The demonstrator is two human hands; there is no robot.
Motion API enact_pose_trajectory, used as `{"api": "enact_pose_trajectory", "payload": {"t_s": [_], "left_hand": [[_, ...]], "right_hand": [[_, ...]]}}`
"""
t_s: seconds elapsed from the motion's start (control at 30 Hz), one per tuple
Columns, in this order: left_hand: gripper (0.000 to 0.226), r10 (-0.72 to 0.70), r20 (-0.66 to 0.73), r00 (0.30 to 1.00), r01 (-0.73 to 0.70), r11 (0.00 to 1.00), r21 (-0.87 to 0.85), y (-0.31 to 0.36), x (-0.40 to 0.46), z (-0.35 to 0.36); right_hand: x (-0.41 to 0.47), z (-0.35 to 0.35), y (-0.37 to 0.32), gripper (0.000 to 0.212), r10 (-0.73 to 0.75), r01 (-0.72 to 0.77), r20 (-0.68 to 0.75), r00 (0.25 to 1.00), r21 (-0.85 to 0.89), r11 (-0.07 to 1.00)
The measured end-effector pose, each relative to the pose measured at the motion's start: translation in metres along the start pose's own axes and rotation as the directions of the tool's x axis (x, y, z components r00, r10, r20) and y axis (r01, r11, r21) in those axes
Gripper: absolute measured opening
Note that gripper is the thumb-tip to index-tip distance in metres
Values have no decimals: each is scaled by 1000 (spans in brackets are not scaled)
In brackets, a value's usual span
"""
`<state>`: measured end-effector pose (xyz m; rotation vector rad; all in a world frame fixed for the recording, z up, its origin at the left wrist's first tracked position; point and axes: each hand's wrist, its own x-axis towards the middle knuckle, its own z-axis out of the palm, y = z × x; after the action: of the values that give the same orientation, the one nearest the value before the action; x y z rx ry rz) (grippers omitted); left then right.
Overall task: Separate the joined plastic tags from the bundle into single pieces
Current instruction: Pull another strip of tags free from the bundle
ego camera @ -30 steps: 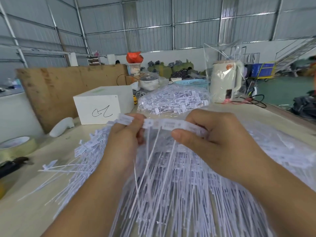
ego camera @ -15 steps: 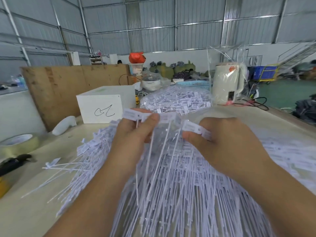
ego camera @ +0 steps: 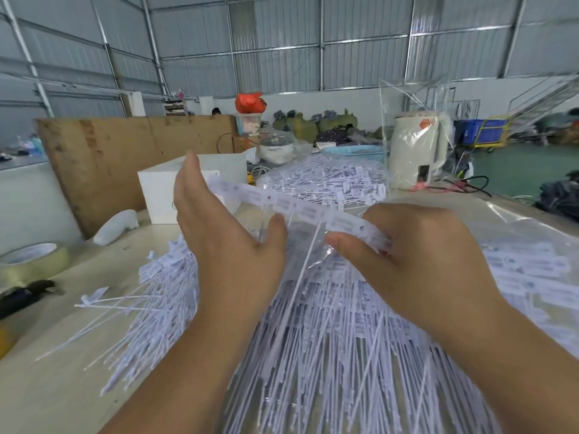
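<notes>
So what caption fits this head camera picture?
Right hand pinches a joined tag strip; open left hand supports it.

left hand (ego camera: 225,242): flat against tag strip (ego camera: 300,208) | right hand (ego camera: 416,261): pinches strip end | tag pile (ego camera: 313,355): beneath

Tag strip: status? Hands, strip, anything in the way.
Left hand open, fingers straight against strip end. Right hand pinching tag strip, still joined, held above the loose tag pile. Nothing blocking.
</notes>
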<state>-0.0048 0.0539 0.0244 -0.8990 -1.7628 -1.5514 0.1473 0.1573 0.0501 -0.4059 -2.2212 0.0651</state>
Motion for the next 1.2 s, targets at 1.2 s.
{"api": "enact_pose_trajectory", "payload": {"t_s": [1.2], "left_hand": [[42, 31, -17, 999, -29, 996, 87, -16, 18, -18]], "right_hand": [[10, -20, 17, 90, 410, -404, 624, 665, -161, 901]]}}
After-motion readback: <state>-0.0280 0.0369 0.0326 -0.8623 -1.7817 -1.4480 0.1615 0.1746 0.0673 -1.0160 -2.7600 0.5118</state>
